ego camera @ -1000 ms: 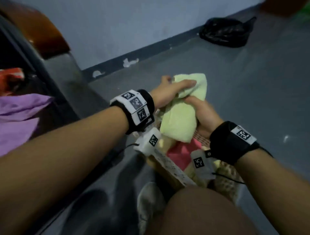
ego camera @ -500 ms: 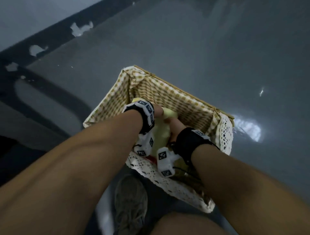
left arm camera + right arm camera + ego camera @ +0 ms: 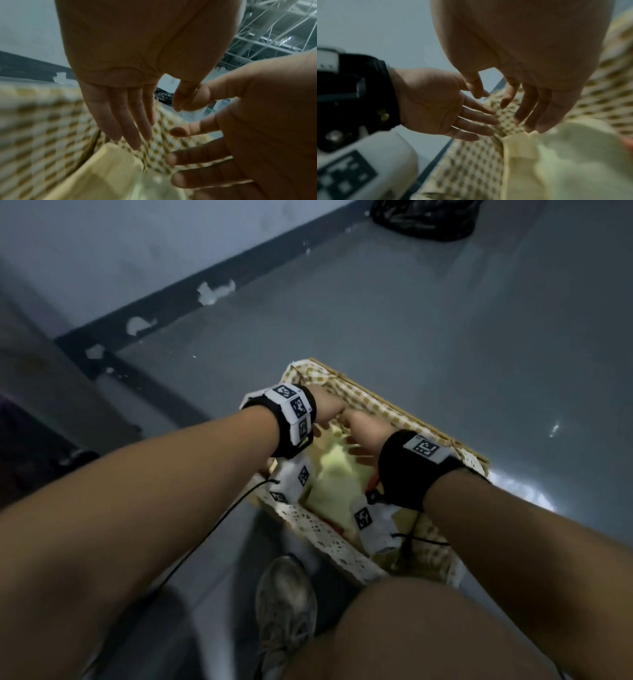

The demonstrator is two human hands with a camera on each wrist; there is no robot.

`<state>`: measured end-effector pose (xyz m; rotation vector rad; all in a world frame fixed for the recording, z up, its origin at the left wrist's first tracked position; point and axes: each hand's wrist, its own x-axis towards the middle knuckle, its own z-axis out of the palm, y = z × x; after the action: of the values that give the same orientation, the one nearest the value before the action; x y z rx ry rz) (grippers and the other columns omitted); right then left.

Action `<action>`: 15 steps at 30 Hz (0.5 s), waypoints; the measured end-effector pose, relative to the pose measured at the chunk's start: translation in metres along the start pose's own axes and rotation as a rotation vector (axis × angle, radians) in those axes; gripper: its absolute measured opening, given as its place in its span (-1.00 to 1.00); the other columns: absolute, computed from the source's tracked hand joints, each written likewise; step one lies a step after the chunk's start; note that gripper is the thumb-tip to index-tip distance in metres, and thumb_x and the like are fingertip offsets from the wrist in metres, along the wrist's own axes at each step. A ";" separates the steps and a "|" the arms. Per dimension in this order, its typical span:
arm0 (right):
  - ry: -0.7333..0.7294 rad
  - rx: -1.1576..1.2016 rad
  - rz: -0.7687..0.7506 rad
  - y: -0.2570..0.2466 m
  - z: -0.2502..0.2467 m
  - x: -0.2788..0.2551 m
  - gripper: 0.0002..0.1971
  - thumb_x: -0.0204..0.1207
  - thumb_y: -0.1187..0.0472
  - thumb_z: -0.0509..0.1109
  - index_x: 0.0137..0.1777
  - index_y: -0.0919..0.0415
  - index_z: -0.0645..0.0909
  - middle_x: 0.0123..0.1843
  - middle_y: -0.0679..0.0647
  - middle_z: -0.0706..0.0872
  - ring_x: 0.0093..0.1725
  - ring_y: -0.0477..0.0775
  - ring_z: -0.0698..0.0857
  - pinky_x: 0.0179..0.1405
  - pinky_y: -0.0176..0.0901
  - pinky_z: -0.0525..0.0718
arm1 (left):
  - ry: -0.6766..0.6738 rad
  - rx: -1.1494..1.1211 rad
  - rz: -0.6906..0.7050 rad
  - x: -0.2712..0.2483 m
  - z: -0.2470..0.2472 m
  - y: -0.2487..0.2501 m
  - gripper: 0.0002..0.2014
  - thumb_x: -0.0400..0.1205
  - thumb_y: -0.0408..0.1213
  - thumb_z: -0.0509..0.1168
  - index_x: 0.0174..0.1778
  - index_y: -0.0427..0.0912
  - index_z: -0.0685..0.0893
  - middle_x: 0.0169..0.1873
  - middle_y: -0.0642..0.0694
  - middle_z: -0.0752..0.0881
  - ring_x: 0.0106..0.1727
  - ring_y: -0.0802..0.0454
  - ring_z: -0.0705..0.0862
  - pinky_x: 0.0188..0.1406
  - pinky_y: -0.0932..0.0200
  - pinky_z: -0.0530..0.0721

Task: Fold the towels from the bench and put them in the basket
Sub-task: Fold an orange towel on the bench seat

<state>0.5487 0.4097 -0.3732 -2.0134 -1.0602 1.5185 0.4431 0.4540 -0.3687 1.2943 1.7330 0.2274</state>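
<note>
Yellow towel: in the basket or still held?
In the basket. The yellow towel lies against the checked lining; left hand and right hand are open above it.

Both hands (image 3: 342,419) empty, fingers straight

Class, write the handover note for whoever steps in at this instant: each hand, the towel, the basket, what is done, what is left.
Left hand: open, fingers straight, holding nothing.
Right hand: open, empty, just above the towel.
Pale yellow-green towel: folded, lying in the gingham-lined wicker basket on the floor.
Done: this towel is in.
Left: lift both hands out; the bench is out of view, so check it for more towels.
</note>
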 end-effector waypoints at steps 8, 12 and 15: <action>-0.314 -0.223 -0.370 -0.094 0.075 -0.114 -0.85 0.63 0.15 0.30 -0.01 0.17 0.68 -0.08 0.09 0.80 -0.20 0.05 0.72 -0.07 -0.13 0.62 | 0.152 -0.078 0.117 -0.134 -0.137 -0.060 -0.77 0.72 -0.31 0.13 -0.05 -0.27 0.69 -0.02 -0.21 0.82 -0.10 -0.14 0.84 -0.23 0.14 0.70; -0.544 -0.419 -0.524 -0.127 0.148 -0.172 -0.89 0.61 0.15 0.35 -0.01 0.15 0.68 -0.07 0.09 0.80 -0.18 0.07 0.71 -0.08 -0.16 0.60 | 0.326 -0.075 0.145 -0.217 -0.210 -0.133 -0.84 0.71 -0.30 0.24 -0.05 -0.25 0.71 -0.16 -0.15 0.78 -0.24 -0.02 0.78 -0.19 0.11 0.72; -0.705 -0.520 -0.657 -0.145 0.222 -0.220 -0.91 0.63 0.19 0.32 -0.10 0.12 0.60 -0.20 0.11 0.66 -0.32 0.04 0.62 -0.35 -0.24 0.52 | 0.516 0.020 0.111 -0.279 -0.253 -0.200 -0.81 0.68 -0.29 0.26 -0.01 -0.26 0.77 -0.21 -0.06 0.81 -0.30 0.09 0.79 -0.44 0.38 0.65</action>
<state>0.2662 0.3056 -0.2048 -1.1188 -2.3069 1.6859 0.1242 0.2279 -0.1975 1.4317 2.0919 0.6566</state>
